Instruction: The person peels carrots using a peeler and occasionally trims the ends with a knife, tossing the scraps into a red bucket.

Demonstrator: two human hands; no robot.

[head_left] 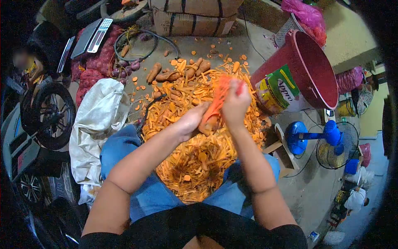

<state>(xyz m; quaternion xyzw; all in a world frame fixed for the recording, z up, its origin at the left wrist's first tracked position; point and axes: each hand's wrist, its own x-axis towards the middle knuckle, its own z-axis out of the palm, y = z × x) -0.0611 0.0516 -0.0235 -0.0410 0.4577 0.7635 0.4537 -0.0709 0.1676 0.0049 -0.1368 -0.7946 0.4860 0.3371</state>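
My left hand [192, 120] is closed around the lower part of a carrot [211, 123], held tilted above a heap of orange peelings [203, 155]. The fingers of my right hand [237, 103] are wrapped around a red-orange peeler [225, 85], which lies against the carrot's upper side. Motion blurs the tool, so its blade and the exact contact cannot be made out. Unpeeled brownish carrots [169, 76] rest on the far side of the heap. Between my knees, peelings spread around a darker hollow with a round orange slice [187, 178].
A large red bucket [286, 79] leans at the right, near a blue fan [331, 137] and an open cardboard box [286, 155]. A white sack [97, 124] lies left. Red net bags of onions [97, 62] and strapped cartons [192, 23] stand farther back.
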